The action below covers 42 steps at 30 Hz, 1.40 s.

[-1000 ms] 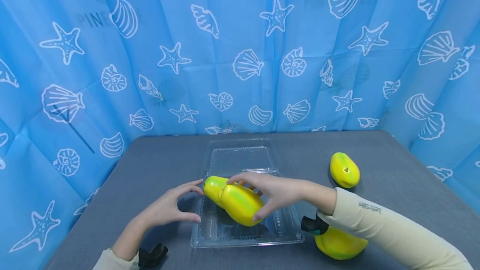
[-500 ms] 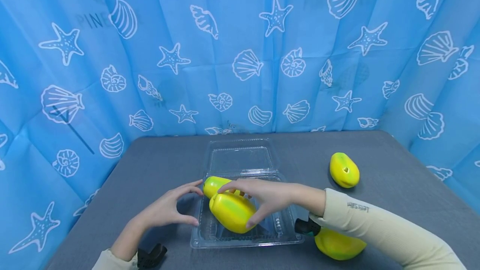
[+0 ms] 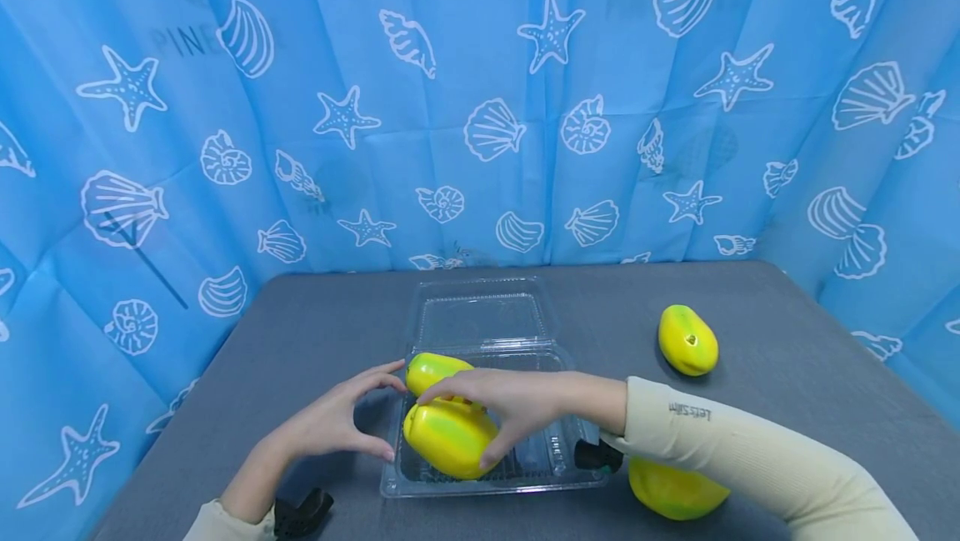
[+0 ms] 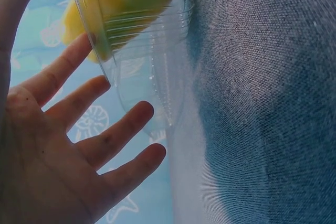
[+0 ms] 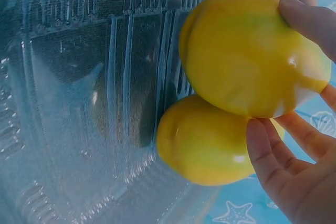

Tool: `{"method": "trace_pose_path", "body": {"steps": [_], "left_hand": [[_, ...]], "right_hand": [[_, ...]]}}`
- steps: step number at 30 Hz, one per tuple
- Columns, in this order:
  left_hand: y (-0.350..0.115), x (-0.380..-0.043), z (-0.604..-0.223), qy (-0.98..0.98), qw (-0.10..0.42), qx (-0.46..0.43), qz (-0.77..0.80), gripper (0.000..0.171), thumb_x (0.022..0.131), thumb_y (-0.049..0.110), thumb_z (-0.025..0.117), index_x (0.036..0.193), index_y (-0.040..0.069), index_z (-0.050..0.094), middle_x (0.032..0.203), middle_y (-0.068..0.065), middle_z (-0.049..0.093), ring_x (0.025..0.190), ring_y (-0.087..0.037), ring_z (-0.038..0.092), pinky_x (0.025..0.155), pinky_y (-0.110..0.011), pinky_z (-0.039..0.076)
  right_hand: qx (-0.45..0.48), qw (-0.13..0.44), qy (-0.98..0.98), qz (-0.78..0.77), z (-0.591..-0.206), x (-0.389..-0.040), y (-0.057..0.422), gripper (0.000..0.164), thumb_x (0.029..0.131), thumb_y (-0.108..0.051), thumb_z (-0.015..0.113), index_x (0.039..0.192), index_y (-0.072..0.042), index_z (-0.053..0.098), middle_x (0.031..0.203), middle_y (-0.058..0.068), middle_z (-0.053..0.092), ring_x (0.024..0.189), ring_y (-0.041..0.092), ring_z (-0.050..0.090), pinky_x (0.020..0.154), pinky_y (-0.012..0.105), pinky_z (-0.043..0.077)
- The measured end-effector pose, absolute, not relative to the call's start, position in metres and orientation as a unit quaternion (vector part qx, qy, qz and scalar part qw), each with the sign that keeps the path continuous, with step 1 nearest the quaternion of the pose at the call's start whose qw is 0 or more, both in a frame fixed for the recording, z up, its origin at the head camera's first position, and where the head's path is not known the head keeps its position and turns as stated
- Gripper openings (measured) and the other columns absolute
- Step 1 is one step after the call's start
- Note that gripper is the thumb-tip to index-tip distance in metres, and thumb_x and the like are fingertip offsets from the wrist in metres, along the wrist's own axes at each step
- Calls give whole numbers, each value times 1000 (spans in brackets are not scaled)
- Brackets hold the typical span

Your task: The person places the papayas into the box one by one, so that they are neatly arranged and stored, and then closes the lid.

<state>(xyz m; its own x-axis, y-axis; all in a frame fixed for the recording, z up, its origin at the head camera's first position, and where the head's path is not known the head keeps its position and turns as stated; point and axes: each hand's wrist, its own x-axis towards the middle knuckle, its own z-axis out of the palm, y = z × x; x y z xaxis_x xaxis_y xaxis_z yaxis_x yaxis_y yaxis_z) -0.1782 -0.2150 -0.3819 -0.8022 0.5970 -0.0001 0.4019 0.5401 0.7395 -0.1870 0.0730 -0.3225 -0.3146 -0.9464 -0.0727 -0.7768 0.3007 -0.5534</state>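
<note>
My right hand (image 3: 517, 399) grips a glossy yellow-green papaya (image 3: 448, 443), fingers over its top and far side, thumb at its near right. The papaya is low inside a clear plastic clamshell box (image 3: 532, 484), in its front left part. Directly behind it lies a second papaya (image 3: 431, 369), partly covered by my right fingers; in the right wrist view the held papaya (image 5: 247, 51) overlaps this other papaya (image 5: 205, 148). My left hand (image 3: 330, 420) stays at the box's left side, fingers spread. In the left wrist view, its fingertips (image 4: 84, 43) are right at the clear wall (image 4: 139, 22).
The box's lid (image 3: 480, 316) lies folded back behind it. One papaya (image 3: 687, 341) rests on the grey tabletop (image 3: 315, 324) at the back right. Another papaya (image 3: 675, 491) sits front right, partly behind my right sleeve (image 3: 735, 433). A blue curtain (image 3: 480, 182) surrounds the table.
My right hand has moved left and toward me with the papaya, lowering it into the front left of the box. The left hand has barely moved.
</note>
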Motion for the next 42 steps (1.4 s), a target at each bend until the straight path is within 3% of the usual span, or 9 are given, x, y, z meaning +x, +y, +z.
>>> {"method": "trace_pose_path", "body": {"steps": [11,33,38,42], "left_hand": [[-216,-177,-383,864,131,295,386,59,72,32,80,123,26,50,153,-11,28,133,-40,36,100,-69,30],[-215,-177,-382,862,136,299,386,59,73,32,79,124,25,49,153,-14,26,132,-42,35,100,-69,30],[-215,-177,-382,865,137,294,384,60,73,32,79,125,24,49,153,-13,26,132,-41,35,100,-70,30],[-215,-176,-381,867,135,291,381,61,72,32,79,125,21,50,153,-13,26,133,-41,34,100,-70,29]], "right_hand": [[-564,189,779,-198,-327,-188,61,85,72,-21,80,142,-19,31,140,-1,44,123,11,43,109,30,37],[-546,186,796,-184,-327,-187,59,84,72,-22,80,141,-19,32,141,-1,44,123,14,44,107,29,40],[-515,199,811,-192,-318,-187,66,78,75,-24,78,139,-20,36,141,0,43,123,13,45,103,25,43],[-501,186,823,-192,-310,-188,75,69,76,-25,77,136,-19,43,134,1,49,113,14,51,97,22,47]]}}
